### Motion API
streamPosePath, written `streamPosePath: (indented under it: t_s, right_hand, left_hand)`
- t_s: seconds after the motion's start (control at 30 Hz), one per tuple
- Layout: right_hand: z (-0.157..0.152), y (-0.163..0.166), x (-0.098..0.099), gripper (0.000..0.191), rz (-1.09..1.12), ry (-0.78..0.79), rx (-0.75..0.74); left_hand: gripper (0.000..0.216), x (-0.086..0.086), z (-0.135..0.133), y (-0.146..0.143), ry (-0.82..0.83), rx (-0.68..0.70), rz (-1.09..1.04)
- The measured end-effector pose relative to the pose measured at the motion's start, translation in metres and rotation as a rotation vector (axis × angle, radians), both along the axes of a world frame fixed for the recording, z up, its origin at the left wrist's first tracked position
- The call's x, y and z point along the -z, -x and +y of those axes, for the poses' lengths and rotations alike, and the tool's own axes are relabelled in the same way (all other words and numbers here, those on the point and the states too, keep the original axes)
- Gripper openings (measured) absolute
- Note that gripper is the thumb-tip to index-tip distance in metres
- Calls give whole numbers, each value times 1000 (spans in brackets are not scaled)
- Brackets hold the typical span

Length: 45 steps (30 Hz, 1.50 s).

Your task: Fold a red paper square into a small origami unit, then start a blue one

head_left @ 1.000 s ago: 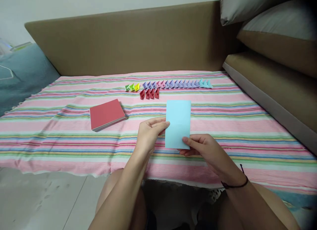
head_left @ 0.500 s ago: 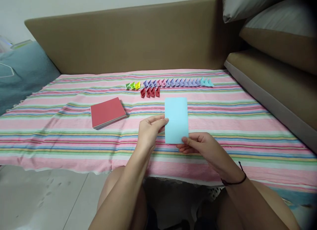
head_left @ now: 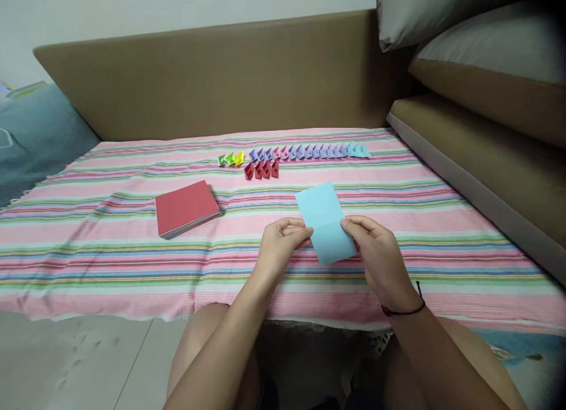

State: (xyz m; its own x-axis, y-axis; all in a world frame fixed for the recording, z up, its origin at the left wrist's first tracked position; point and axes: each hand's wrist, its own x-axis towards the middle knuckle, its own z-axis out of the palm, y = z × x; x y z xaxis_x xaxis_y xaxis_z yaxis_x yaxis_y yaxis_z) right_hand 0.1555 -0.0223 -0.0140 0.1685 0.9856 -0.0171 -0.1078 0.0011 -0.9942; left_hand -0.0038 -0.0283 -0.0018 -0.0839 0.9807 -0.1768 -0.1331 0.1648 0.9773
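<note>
pale blue paper, a folded rectangle tilted a little to the left, is pinched at mid-height between two hands above a striped cloth. the left hand closes thumb and fingertips on the sheet's left edge, where a faint crease crosses it; the right hand grips the right edge in the same way, thumb on top, fingers curled narrow behind. most of the sheet rises beyond the fingers, away from the person, while its lower corner hangs between the two palms. a dark cord bracelet circles the right wrist. to the left of the hands, well apart, a red stack of paper lies flat on the pink striped cloth. farther back, a row of small folded paper pieces runs from green and yellow through purple and pink to blue, with four red folded pieces just in front of it. a tan backrest stands behind the cloth, and tan and grey cushions are stacked at the right. bare knees show at the bottom edge.
</note>
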Motion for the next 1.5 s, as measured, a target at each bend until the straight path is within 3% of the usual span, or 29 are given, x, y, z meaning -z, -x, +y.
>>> streamPosePath:
  t_s: [0.07,0.13,0.23,0.33,0.47,0.77,0.9,1.03,1.07,1.2,1.23,1.37,1.5]
  right_hand:
    - [0,-3,-3,18,-90,-34,-9]
    - [-3,-3,-7,16,-205,-76,-49]
    - [-10,0,-15,11,-465,-248,-109]
    - [-16,5,-18,10,-686,-485,-143]
    - [-17,7,-17,11,-809,-603,-136]
    - [-18,3,-20,12,-908,-641,-163]
    - [-18,-2,-21,12,-897,-650,-157]
    - [-18,-7,-20,12,-902,-655,-141]
    - [-18,-7,-19,12,-906,-655,-143]
    - [-17,-4,-19,12,-920,-647,-189]
    - [-18,-3,-19,12,-920,-644,-203]
    - [-19,1,-20,13,-910,-640,-219]
    - [-16,-5,-20,13,-925,-666,-156]
  left_hand:
    - [39,-2,1,5,-223,-121,255]
    - [47,-7,0,10,-551,-234,623]
    - [31,-16,-4,13,-953,-48,1098]
    - [21,-18,-8,9,-1116,80,1316]
    - [18,-14,-9,5,-1142,92,1446]
    - [20,-22,-5,16,-1131,96,1514]
    - [21,-26,2,36,-1078,5,1517]
    - [16,-29,6,50,-1000,-221,1366]
    - [14,-29,6,49,-998,-210,1302]
    - [18,-25,0,31,-1005,158,1209]
    - [16,-24,-2,26,-1006,194,1215]
    - [14,-19,-4,17,-989,186,1232]
    - [14,-24,-3,26,-959,118,1224]
